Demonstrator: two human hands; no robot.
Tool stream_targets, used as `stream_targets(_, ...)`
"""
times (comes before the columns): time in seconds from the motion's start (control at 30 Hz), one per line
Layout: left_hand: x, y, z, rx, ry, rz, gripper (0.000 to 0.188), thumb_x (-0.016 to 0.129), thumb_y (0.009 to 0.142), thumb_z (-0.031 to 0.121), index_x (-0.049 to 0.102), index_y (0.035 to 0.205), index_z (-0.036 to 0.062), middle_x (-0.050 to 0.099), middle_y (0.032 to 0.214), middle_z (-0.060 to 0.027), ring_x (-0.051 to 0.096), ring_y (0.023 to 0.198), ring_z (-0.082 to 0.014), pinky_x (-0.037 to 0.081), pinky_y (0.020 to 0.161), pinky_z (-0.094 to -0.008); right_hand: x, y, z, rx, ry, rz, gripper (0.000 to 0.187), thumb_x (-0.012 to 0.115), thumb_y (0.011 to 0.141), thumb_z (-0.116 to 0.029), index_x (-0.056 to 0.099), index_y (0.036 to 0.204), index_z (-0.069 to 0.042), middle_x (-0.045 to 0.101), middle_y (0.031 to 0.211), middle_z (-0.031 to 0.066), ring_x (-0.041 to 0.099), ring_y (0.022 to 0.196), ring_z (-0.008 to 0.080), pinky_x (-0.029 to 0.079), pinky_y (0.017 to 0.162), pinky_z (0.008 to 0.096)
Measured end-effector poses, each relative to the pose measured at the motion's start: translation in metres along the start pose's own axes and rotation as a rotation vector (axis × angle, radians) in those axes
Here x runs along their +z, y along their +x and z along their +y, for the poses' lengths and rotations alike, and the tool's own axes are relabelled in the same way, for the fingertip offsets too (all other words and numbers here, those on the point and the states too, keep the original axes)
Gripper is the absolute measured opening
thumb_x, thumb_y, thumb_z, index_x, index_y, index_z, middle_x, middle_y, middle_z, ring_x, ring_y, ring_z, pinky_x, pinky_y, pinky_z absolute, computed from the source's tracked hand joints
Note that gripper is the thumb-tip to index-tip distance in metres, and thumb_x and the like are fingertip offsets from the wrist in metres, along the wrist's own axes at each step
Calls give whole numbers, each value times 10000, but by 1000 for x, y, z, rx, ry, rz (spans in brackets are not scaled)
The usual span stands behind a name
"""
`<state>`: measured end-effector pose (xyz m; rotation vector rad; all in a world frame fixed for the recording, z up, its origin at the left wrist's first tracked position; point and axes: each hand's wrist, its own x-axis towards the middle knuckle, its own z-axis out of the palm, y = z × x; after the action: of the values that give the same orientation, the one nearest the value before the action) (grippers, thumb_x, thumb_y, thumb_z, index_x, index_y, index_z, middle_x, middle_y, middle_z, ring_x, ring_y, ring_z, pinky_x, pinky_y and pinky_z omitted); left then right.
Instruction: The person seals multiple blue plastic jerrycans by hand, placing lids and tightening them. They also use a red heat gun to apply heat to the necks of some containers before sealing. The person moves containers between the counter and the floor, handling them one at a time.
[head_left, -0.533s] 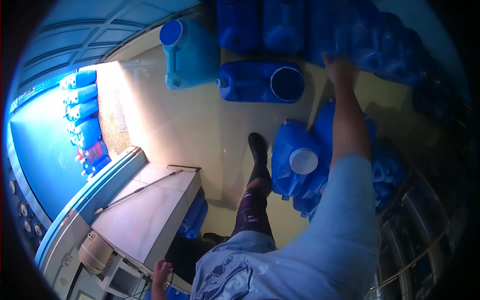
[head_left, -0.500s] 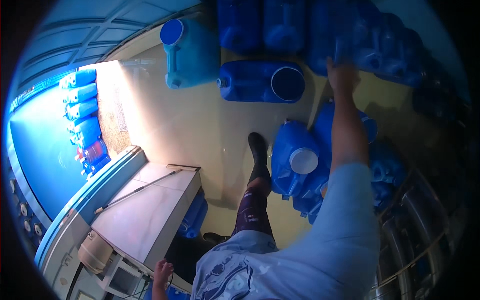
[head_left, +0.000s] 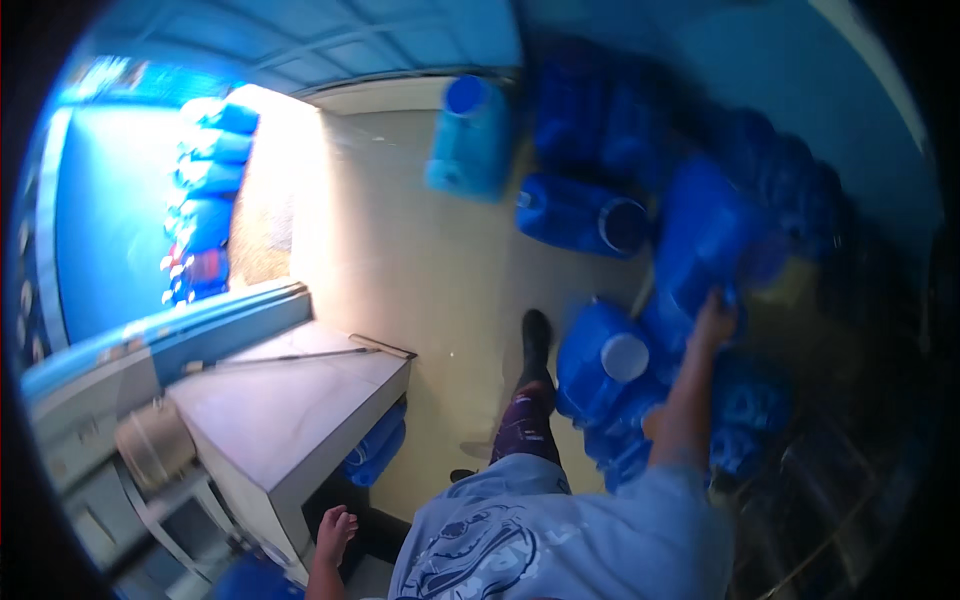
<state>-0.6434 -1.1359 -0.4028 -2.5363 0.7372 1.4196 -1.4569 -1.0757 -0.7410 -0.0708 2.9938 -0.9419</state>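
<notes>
My right hand (head_left: 713, 322) is closed on the handle of a large blue water jug (head_left: 700, 225), which hangs tilted and blurred by motion. Just left of it, a blue jug with a white cap (head_left: 625, 357) stands among other jugs by my leg. Farther off, another blue jug (head_left: 565, 213) lies on its side, its big round end toward the right. My left hand (head_left: 336, 530) hangs low beside the counter, fingers loosely curled and holding nothing.
A light-blue jug with a blue cap (head_left: 468, 145) stands by the far wall. More dark-blue jugs (head_left: 610, 115) crowd the back right. At left are a tiled counter (head_left: 290, 400) with a squeegee (head_left: 300, 357) on it, and a bright doorway with a row of jugs (head_left: 215, 180) outside.
My right hand has drawn back toward me, bringing the blue jug away from the rear group. The whole view has turned, and my left hand remains low by the counter.
</notes>
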Motion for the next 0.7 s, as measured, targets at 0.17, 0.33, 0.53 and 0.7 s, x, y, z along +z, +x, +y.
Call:
stream_targets(0.17,25,-1,-125,77,31,11,445,632,1000,279,554,1345,8,699,1018,-82,649,852,-136,532,723,-304,-138,-29,-85,-449,-435,109,645,586,998,-534,620,1248,59,692,1161,267,661,1086,435,509,954,473)
stream_targets(0.33,75,5,-267,253,-84,7,513,677,965,335,576,1357,21,714,1025,-110,673,886,-191,546,778,-335,-227,-77,-235,-1105,-628,51,498,708,914,-420,653,1247,-54,710,1212,156,674,1117,333,397,1100,531)
stream_targets(0.53,138,-13,-465,187,-339,215,568,670,946,400,584,1345,6,694,1245,-218,686,1128,-339,539,970,-418,-284,-315,-340,-1709,-820,-412,432,780,793,-423,698,1049,-85,742,1050,140,691,1050,328,308,1155,563)
stream_targets(0.7,195,-64,-612,-65,-592,242,585,675,957,393,553,1369,-4,677,1269,-237,672,1158,-330,534,981,-406,-306,-547,-294,-2298,-863,-726,513,800,750,-513,707,1022,-89,735,1012,156,685,1060,344,251,1161,592)
